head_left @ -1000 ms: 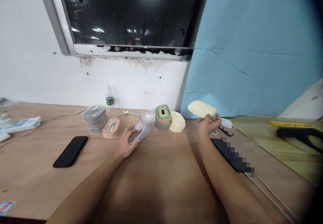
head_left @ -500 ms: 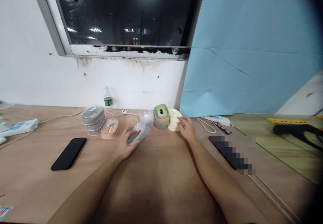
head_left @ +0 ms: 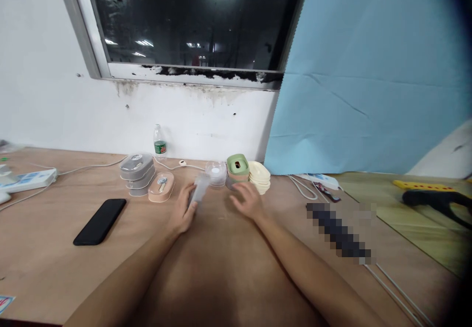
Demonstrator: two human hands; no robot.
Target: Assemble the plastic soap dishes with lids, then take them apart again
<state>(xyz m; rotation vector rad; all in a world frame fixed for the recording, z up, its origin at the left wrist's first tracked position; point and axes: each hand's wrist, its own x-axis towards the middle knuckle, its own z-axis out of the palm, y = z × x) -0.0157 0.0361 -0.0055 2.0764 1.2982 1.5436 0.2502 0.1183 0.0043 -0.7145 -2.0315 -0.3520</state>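
Observation:
My left hand (head_left: 183, 209) is closed around a pale grey, translucent box part (head_left: 200, 190), tilted up on its side and smeared by motion. It looks like a container or lid; I cannot tell which. My right hand (head_left: 248, 200) holds nothing, its fingers apart and pointing left, in front of a stack with a green lid (head_left: 238, 163). Right of that stands a pile of cream lids (head_left: 260, 177). Behind the held part is a stack of clear round-cornered pieces (head_left: 216, 173).
Grey lidded boxes (head_left: 137, 175) are stacked at the left beside a peach box (head_left: 161, 187). A bottle (head_left: 160, 141) stands by the wall. A black phone (head_left: 100, 222) lies at left, a blurred-out dark object (head_left: 337, 231) at right. Power strips (head_left: 320, 181) and cables lie near the edges.
My right hand has left the cream lids and moved left toward the held part. My left hand has turned the grey part more upright. The view has shifted slightly.

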